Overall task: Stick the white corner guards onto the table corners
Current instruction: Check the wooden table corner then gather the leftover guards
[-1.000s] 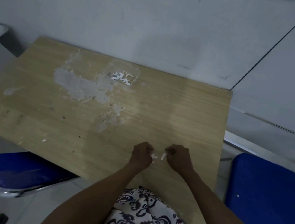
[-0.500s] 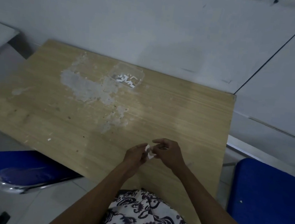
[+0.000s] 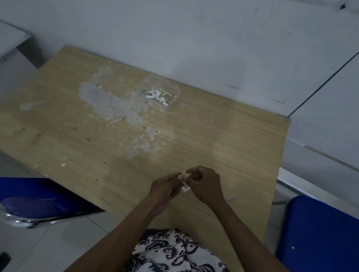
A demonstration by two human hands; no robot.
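A small white corner guard [image 3: 184, 184] is pinched between the fingertips of my left hand [image 3: 164, 188] and my right hand [image 3: 205, 187], just above the near right part of the wooden table [image 3: 229, 141]. Both hands touch the piece, and fingers hide most of it. A clear plastic tub [image 3: 158, 93] with several more white guards stands at the table's far middle. The table's far right corner [image 3: 286, 119] is bare wood.
A grey patch of peeled surface [image 3: 112, 106] marks the table's left middle. Blue chairs stand at the left [image 3: 32, 199] and right [image 3: 326, 253]. The table backs onto a white wall [image 3: 186, 25]. Patterned cloth [image 3: 179, 263] lies on my lap.
My hands were apart, each with a small white piece; they came together and now hold one guard between them, slightly farther onto the table. The view shifted a little.
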